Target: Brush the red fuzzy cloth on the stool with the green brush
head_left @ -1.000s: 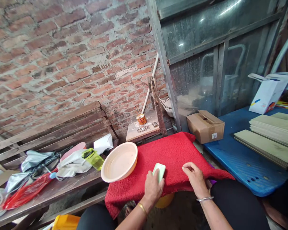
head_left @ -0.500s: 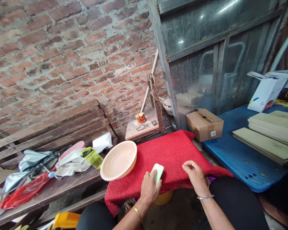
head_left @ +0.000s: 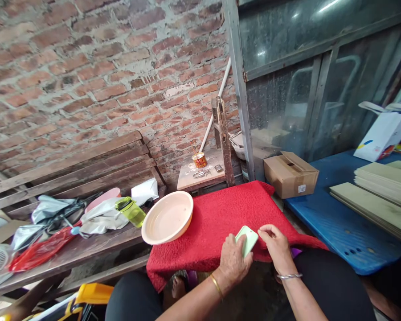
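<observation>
My left hand [head_left: 233,259], with a gold bangle at the wrist, grips a pale green flat piece with rounded corners [head_left: 250,240]. A small dark hole shows near the piece's upper right corner. Just right of that corner is my right hand [head_left: 276,248], a silver bangle on its wrist. Its thumb and forefinger are pinched together, and whatever lies between them is too small to make out. Both hands are above the near edge of a red cloth [head_left: 220,209] covering a low table. A shallow cream basin [head_left: 169,218] stands on the cloth's left side.
A wooden bench [head_left: 116,243] on the left carries a green bottle [head_left: 131,211], a red plastic bag [head_left: 43,249] and cloths. To the right, a blue table [head_left: 307,214] holds a cardboard box [head_left: 290,174] and stacked pale boards [head_left: 374,207]. Behind is a small stand [head_left: 187,174] with a tin [head_left: 199,159].
My left hand has moved right with the green piece, bringing its holed corner close to my right fingertips. My right hand stays pinched. The view has shifted slightly.
</observation>
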{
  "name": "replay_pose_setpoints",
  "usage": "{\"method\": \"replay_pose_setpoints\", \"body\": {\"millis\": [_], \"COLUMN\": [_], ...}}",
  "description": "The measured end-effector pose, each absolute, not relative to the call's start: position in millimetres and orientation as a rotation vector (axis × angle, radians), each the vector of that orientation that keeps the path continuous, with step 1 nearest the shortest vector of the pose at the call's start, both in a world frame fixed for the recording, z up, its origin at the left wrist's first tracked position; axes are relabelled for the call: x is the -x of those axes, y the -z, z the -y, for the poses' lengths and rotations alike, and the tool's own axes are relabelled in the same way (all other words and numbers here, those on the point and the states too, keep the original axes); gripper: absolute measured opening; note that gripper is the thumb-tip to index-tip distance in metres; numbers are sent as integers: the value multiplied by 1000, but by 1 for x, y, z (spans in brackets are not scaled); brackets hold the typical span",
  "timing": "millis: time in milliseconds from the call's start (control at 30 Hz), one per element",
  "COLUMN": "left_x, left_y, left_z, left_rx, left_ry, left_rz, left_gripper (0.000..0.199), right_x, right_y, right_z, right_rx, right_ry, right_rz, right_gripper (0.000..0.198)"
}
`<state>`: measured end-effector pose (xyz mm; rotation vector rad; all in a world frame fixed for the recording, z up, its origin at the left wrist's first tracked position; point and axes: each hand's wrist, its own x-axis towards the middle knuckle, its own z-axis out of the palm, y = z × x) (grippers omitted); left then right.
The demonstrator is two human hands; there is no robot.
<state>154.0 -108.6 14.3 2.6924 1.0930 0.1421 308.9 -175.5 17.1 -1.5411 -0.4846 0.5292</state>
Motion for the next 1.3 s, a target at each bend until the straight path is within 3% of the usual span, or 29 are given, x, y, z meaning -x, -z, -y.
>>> {"method": "replay_pose_setpoints", "body": {"millis": [367,767,1133,1300], "left_x": [-26,-156,-62,-90], "left_y": [-16,-18,-27,-26], "left_z": [35,106,12,25], "left_rx": [-2466,-2669,-2461,-2473], "left_ry": [-72,-74,-39,-16], "left_rz": [-1800,-1093,-1766,-1766], "left_gripper": [47,54,49,51], "right_x": [-304,-307,-302,-303], "right_y": [-21,-15,-21,-18], "right_z": [172,172,172,173], "right_rx": [1532,1612,1559,1587], "right_ry": [-542,-548,-548,-547], "right_rz": [508,522,559,565], "right_gripper": [28,31,27,28]}}
